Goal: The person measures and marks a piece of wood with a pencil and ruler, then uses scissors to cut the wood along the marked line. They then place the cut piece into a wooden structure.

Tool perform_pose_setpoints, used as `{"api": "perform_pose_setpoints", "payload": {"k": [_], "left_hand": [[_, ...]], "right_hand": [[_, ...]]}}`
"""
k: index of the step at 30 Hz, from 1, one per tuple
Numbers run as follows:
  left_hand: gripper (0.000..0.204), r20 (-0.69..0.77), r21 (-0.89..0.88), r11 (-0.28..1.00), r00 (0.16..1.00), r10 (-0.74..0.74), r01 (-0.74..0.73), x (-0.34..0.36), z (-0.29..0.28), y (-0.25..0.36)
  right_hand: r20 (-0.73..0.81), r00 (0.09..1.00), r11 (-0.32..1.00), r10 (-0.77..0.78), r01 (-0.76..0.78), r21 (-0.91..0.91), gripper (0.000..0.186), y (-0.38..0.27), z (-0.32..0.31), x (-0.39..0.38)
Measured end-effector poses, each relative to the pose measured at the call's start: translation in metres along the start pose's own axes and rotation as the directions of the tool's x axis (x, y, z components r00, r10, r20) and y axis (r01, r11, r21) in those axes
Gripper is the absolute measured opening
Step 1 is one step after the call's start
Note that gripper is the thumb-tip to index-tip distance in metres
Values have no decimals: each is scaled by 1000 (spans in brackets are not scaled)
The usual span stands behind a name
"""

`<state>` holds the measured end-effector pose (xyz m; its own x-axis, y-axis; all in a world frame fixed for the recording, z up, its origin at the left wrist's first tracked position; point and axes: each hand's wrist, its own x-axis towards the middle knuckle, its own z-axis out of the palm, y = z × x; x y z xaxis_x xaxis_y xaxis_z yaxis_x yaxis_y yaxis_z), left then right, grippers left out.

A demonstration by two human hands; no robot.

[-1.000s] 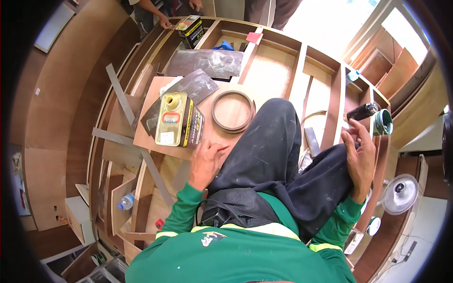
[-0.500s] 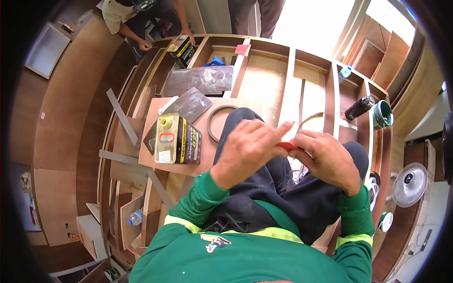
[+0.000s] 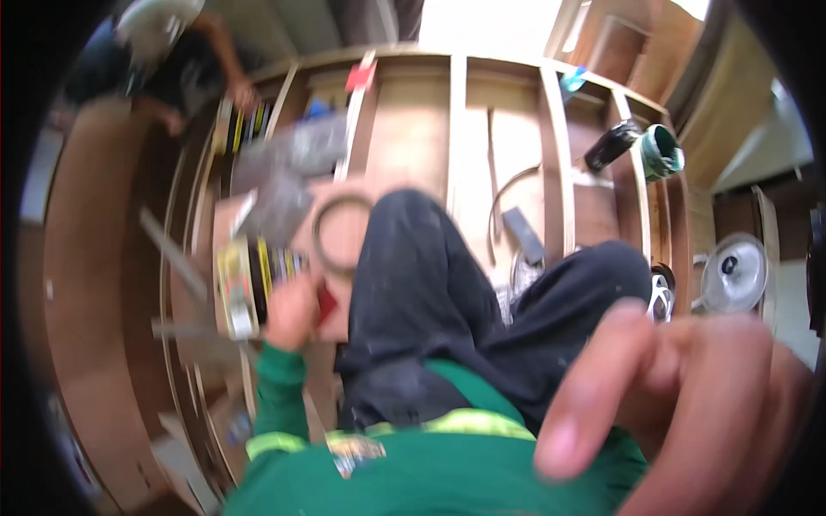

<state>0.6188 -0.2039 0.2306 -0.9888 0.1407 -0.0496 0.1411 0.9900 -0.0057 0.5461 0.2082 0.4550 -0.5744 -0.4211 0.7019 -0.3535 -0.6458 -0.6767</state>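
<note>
My left hand (image 3: 292,311) is closed beside the rectangular yellow-and-black metal can (image 3: 237,288) on the brown board (image 3: 340,297). A flat red piece (image 3: 327,304) sticks out from its fingers; motion blur hides its exact kind. My right hand (image 3: 688,404) is raised close to the camera at the lower right, large and blurred. Its thumb and fingers are bent but apart, with nothing visible between them. A ring of brown edging strip (image 3: 320,236) lies on the board behind the can, near a grey sheet (image 3: 280,206).
A curved wooden frame (image 3: 458,129) with compartments spans the far side. It bears a red piece (image 3: 361,76), a black bottle (image 3: 613,144) and a green tub (image 3: 661,155). At the far left, another person's hand (image 3: 243,95) touches a second can (image 3: 241,127). A fan (image 3: 733,265) stands right.
My hands have separated: the left went down to the can with the red piece, and the right rose toward the camera. The view has shifted; the other person has leaned in.
</note>
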Motion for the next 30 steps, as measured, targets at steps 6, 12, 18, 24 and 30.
{"api": "perform_pose_setpoints", "payload": {"k": [6,12,18,24,30], "left_hand": [[16,152,-82,995,988,-37,50,-3,113,-7],[26,118,-88,993,990,-71,82,-13,151,-20],[37,97,-296,947,991,-97,122,-4,96,9],[46,96,-377,917,990,-99,128,14,26,30],[51,-135,-591,806,983,-126,22,61,-48,94]], "right_hand": [[-3,997,995,-80,79,-67,30,-42,-13,-17],[27,991,991,-128,129,-36,32,-35,-18,-24],[15,996,995,-89,89,39,35,-23,-26,-26],[36,999,995,28,-31,99,37,23,-26,-33],[43,978,974,202,-205,96,40,52,-21,-32]]}}
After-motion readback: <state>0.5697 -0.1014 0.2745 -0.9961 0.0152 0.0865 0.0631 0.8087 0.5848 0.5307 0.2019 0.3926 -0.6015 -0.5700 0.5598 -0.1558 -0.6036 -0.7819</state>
